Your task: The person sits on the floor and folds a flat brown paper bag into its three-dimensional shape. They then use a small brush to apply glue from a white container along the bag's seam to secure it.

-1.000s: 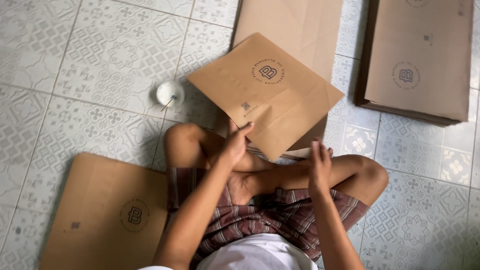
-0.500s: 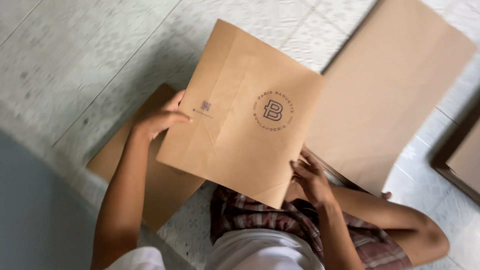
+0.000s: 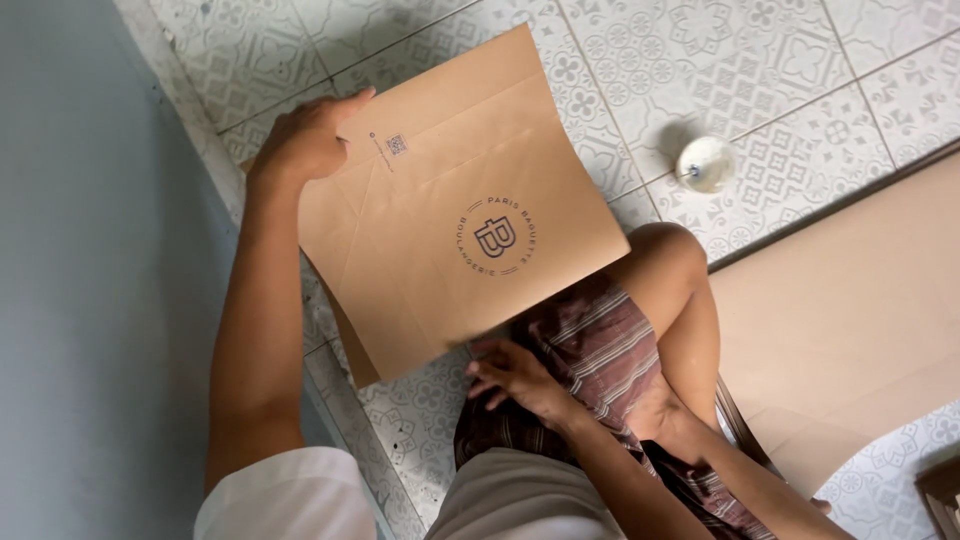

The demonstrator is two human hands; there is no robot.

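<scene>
Two hands in view: the left hand [image 3: 305, 140] and the right hand [image 3: 520, 380]. One flat paper bag [image 3: 460, 200] lies under the left hand's fingers and just above the right. One small round container [image 3: 705, 165] stands well right of both hands, and one large brown sheet [image 3: 840, 310] lies right of the right hand.

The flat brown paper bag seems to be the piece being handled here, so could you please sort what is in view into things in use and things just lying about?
In use:
- flat brown paper bag, held at its far corner by the left hand
- right hand, at the bag's near edge

Lying about:
- small round white object on the tiled floor
- large brown sheet at the right
</scene>
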